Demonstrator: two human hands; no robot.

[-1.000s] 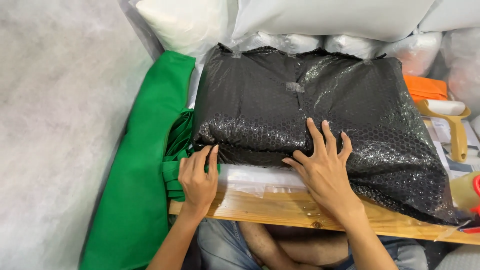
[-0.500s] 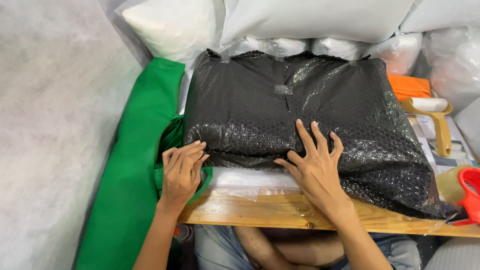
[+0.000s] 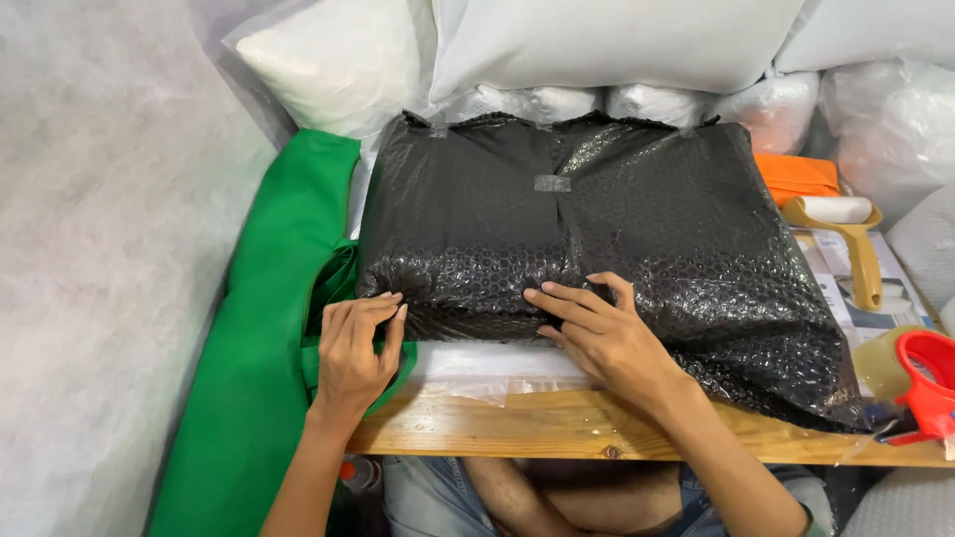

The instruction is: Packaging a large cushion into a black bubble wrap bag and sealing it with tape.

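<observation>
On the wooden desk [image 3: 557,423] lies the large black parcel wrapped in bubble plastic [image 3: 597,249], its near edge being tucked: the left hand [image 3: 353,348] pinches the corner, the right hand [image 3: 597,333] presses flat with spread fingers, so taping seems to need steady pressure.

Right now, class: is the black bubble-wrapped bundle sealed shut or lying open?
Sealed on top. The black bundle is fully wrapped, with a tape strip across its seam. Its near edge, under the left hand and right hand, cannot be told.
</observation>
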